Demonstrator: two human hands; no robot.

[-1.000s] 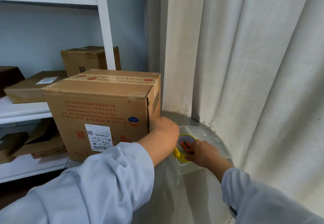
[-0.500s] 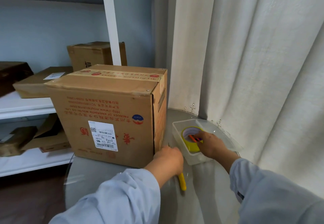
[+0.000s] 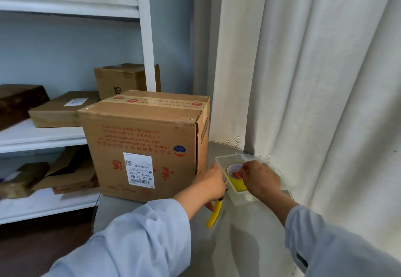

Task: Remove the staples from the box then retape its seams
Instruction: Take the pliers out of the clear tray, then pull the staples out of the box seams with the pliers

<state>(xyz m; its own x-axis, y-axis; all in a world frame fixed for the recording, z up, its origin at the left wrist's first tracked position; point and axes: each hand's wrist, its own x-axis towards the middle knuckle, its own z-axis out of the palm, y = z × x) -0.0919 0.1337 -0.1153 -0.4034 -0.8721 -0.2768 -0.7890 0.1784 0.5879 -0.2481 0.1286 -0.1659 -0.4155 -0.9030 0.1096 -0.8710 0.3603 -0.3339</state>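
Lower centre of frame: left hand [image 3: 209,184] grips a yellow-handled tool [image 3: 213,212], fingers curled round the upper handle; tool head hidden, type not certain (pliers or staple puller, judged). Since a second ago this hand has come out of the clear plastic tray [image 3: 243,198] and back toward the body, bringing the tool with it; the handle now hangs over the round table [image 3: 249,244], just left of the tray.

Right of it: right hand [image 3: 258,177] is still in the tray, over the yellow tape roll [image 3: 235,178]. Fingertips look drawn together near an orange item in the roll's core; whether they actually pinch it, cannot tell.

Further back, centre: cardboard box [image 3: 143,144] stands closed on the table, touching nothing held. Small metal fasteners show at the top front corners. Top seam carries printed tape.

Behind, left: shelves [image 3: 43,138] with other cartons.

Judgement: tool fetched, staples not yet attacked; removal is the next step.
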